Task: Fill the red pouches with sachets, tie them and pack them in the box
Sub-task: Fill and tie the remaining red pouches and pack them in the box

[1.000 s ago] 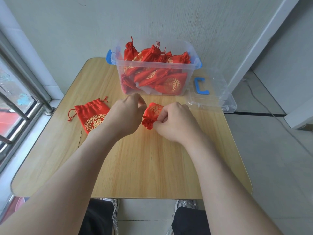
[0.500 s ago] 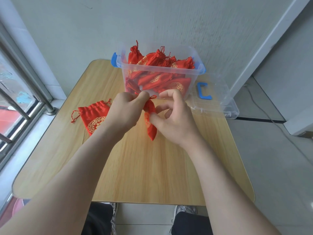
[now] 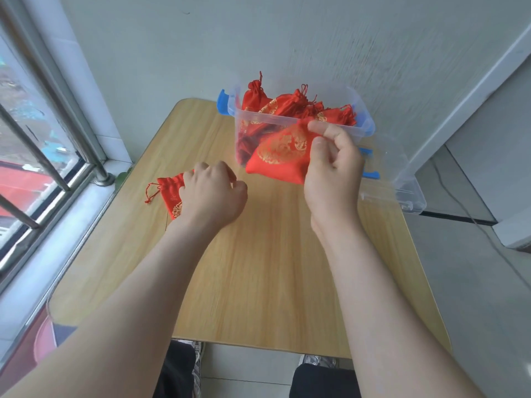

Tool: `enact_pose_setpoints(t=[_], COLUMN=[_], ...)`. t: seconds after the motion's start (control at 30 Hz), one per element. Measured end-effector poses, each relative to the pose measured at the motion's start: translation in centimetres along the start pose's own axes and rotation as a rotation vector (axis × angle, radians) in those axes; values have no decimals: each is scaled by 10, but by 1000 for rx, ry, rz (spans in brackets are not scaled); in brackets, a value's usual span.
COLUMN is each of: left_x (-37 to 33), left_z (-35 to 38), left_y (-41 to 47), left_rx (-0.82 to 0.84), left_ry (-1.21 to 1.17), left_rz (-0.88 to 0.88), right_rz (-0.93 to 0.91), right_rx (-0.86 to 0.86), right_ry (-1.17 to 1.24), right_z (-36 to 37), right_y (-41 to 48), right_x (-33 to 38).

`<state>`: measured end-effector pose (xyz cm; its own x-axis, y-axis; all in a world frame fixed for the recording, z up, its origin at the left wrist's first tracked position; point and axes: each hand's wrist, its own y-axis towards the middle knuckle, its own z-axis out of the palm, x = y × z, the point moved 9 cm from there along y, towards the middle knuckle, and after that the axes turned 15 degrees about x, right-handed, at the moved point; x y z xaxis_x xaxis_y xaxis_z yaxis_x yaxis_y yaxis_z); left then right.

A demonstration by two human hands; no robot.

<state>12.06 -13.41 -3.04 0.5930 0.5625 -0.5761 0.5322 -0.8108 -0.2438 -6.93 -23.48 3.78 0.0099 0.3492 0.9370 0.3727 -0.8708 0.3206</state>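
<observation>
My right hand pinches the gathered top of a red pouch with gold print and holds it up in front of the clear plastic box. The box stands at the table's far edge and holds several tied red pouches. My left hand hovers low at the left with loosely curled fingers, over the right part of a second red pouch lying on the table. That pouch's drawstring trails to the left. No sachets are in view.
The wooden table has a rounded front edge near my knees. The box's clear lid with blue clips lies at the right, overhanging the table. A window with metal bars runs along the left, a wall behind.
My left hand has let go of the tied pouch and moved left and down to the pouch on the table. My right hand has carried the tied pouch up and right toward the box.
</observation>
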Motion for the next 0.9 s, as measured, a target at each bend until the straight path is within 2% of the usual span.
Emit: enact_pose_setpoints(t=[0.17, 0.33, 0.43, 0.53, 0.6, 0.67, 0.73, 0.9], left_x=[-4, -4, -8, -17, -19, -18, -14, 4], left_z=[11, 22, 24, 21, 18, 12, 5, -3], left_y=[1, -1, 2, 4, 4, 5, 7, 0], left_rx=[84, 184, 170, 137, 111, 71, 10, -29], left_ry=[190, 263, 216, 113, 63, 36, 56, 256], left_rz=[2, -15, 54, 180, 225, 232, 210, -74], right_rz=[-78, -149, -131, -37, 70, 201, 238, -20], right_rx=[-97, -200, -223, -41, 92, 130, 98, 14], right_ry=[145, 16, -114, -369, -709, -978, -1069, -980], right_z=[11, 28, 41, 64, 77, 76, 71, 69], right_y=[22, 52, 72, 93, 97, 92, 82, 52], right_x=[16, 31, 36, 34, 29, 22, 22, 29])
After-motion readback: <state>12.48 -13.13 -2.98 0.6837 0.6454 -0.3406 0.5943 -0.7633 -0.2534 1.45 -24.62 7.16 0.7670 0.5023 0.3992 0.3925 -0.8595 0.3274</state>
